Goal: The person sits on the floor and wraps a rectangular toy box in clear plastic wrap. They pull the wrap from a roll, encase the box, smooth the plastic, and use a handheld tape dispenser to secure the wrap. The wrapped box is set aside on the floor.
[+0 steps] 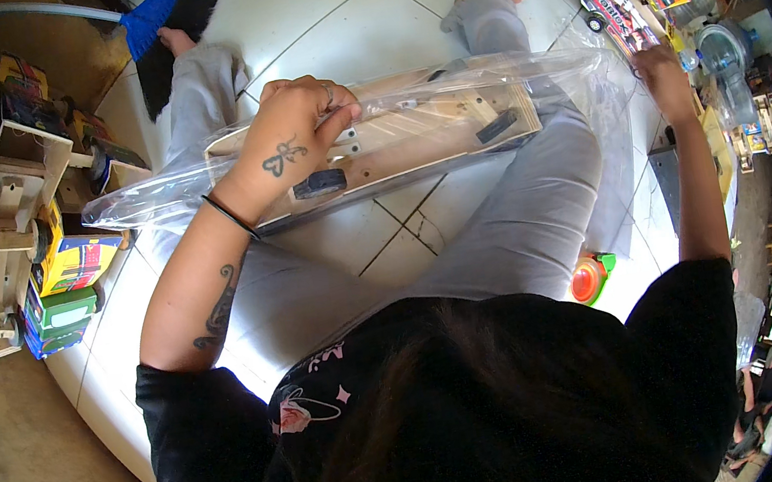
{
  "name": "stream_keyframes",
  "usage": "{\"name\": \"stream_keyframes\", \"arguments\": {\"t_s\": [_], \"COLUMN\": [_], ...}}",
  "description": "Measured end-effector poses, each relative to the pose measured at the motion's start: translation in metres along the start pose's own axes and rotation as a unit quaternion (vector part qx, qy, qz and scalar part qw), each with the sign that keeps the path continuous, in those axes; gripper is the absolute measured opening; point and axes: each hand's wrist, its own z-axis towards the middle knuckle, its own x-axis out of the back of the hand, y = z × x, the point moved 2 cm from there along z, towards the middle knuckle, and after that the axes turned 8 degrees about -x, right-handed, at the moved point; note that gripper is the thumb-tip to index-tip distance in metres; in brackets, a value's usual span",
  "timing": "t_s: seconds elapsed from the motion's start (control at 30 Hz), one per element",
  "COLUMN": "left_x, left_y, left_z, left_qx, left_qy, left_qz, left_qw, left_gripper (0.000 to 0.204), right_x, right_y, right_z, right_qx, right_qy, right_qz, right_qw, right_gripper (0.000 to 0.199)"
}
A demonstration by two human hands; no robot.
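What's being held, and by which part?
The left hand pinches clear plastic near its upper edge; whether the right hand holds the wheeled toy can't be told.

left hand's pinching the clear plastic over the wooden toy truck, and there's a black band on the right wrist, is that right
The wrist is wrong: the head view shows the black band on the left wrist. The left hand is indeed pinching the clear plastic over the wooden toy truck.
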Motion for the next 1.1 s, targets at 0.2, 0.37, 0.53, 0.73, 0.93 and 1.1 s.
{"name": "stream_keyframes", "arguments": {"t_s": [0.2, 0.37, 0.53, 0.73, 0.93, 1.1], "left_x": [0.004, 0.006, 0.018, 0.121, 0.226, 0.138], "left_y": [0.0, 0.006, 0.001, -0.047, -0.068, -0.021], "left_z": [0.008, 0.008, 0.003, -0.086, -0.176, -0.079], "left_qx": [0.0, 0.019, 0.002, 0.177, 0.389, 0.247], "left_qy": [-0.042, -0.056, -0.098, -0.235, -0.1, 0.119], "left_qz": [-0.07, -0.067, -0.087, -0.023, 0.062, 0.251], "left_qw": [0.997, 0.996, 0.991, 0.956, 0.914, 0.928], "left_gripper": [0.013, 0.015, 0.018, 0.022, 0.037, 0.026], "right_x": [0.052, 0.045, 0.032, 0.022, 0.023, 0.026], "right_y": [-0.139, -0.296, -0.311, -0.306, -0.309, -0.309], "right_z": [-0.003, 0.013, 0.035, 0.039, 0.045, 0.047], "right_qx": [0.075, 0.29, 0.282, 0.289, 0.298, 0.286], "right_qy": [0.165, 0.115, -0.022, -0.061, -0.086, -0.137], "right_qz": [0.234, 0.266, 0.359, 0.431, 0.469, 0.451], "right_qw": [0.955, 0.912, 0.889, 0.852, 0.827, 0.834], "right_gripper": [0.043, 0.033, 0.019, 0.024, 0.022, 0.02]}}
